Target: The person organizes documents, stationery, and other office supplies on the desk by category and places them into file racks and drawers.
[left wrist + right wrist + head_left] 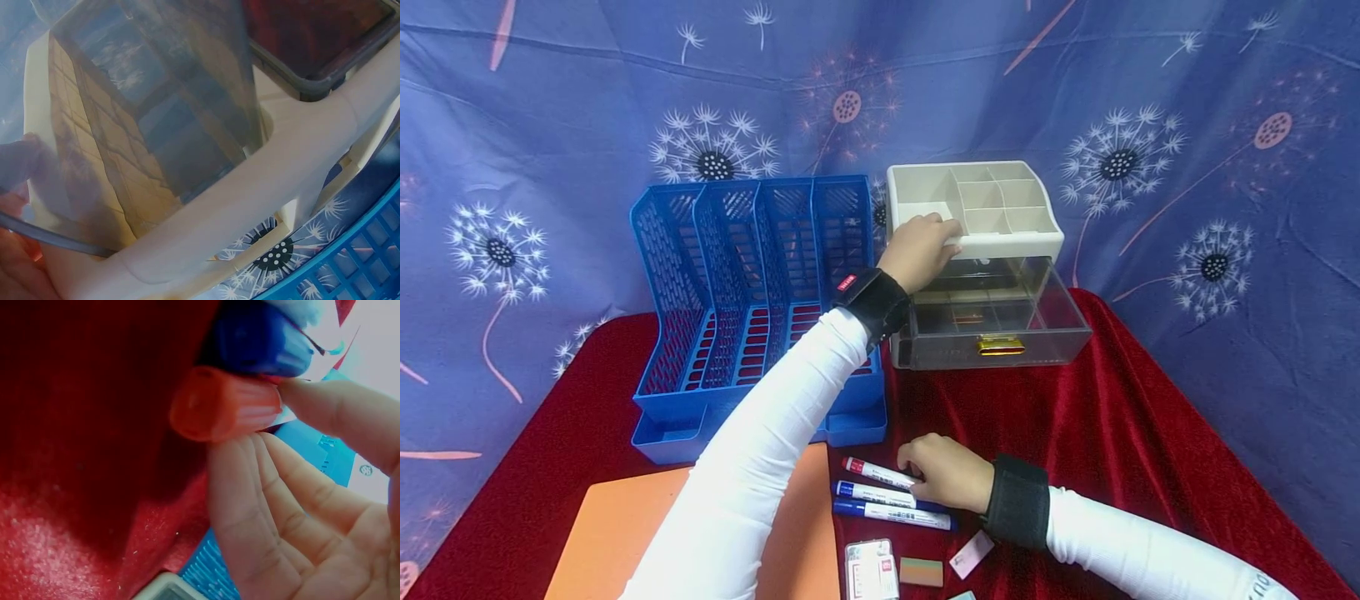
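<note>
My left hand (920,250) grips the front rim of a cream desk organizer (1000,247), its fingers over the edge of the left compartment. Below it, the organizer's smoky clear drawer (947,352) with a gold handle is pulled out. In the left wrist view, part of the left hand (22,250) shows beside the cream frame. My right hand (951,471) pinches a red marker (880,473) near its right end on the red cloth. The right wrist view shows its red end (219,406) between thumb and fingers. Two blue markers (876,494) (895,514) lie alongside.
A blue file rack (760,400) with several slots stands left of the organizer. An orange board (805,517) lies in front of it. Nearer me are a small white case (871,570), a sticky-note pad (921,572) and a pink-white eraser-like block (972,554).
</note>
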Action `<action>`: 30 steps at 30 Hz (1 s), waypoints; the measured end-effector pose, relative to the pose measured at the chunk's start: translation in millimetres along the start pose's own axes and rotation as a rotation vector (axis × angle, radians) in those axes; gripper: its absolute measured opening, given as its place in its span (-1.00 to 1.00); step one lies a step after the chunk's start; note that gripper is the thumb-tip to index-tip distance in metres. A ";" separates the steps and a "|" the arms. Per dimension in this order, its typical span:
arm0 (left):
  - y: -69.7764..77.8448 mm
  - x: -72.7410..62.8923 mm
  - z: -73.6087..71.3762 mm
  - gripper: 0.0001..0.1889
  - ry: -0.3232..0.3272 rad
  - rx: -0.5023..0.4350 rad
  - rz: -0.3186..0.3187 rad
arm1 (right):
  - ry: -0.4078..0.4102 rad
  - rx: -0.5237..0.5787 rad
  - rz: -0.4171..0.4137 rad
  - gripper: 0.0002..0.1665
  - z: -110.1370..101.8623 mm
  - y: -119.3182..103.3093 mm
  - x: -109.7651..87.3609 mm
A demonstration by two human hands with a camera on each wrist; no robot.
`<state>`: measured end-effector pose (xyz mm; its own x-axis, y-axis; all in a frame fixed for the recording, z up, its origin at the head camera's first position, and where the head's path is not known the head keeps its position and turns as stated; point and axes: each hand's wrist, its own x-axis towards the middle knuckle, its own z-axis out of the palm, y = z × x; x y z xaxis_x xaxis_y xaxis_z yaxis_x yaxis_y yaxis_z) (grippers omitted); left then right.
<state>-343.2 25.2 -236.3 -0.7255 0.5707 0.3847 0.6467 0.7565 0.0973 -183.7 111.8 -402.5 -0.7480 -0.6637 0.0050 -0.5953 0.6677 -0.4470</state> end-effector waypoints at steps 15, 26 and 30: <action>1.5 -0.2 -0.5 -0.71 0.006 -0.009 -0.002 | -0.017 -0.046 -0.021 -0.89 2.2 -0.2 -0.7; 1.7 0.1 -0.1 -0.72 0.011 -0.005 -0.002 | -0.021 -0.098 -0.055 -0.89 -14.0 -1.5 -12.1; 1.3 0.0 0.7 -0.72 0.013 -0.003 -0.004 | -0.037 -0.116 -0.073 -0.91 -22.4 -2.3 -18.5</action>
<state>-342.6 26.3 -236.7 -0.7249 0.5636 0.3961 0.6445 0.7579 0.1013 -175.0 130.1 -381.5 -0.6916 -0.7222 -0.0007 -0.6790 0.6506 -0.3401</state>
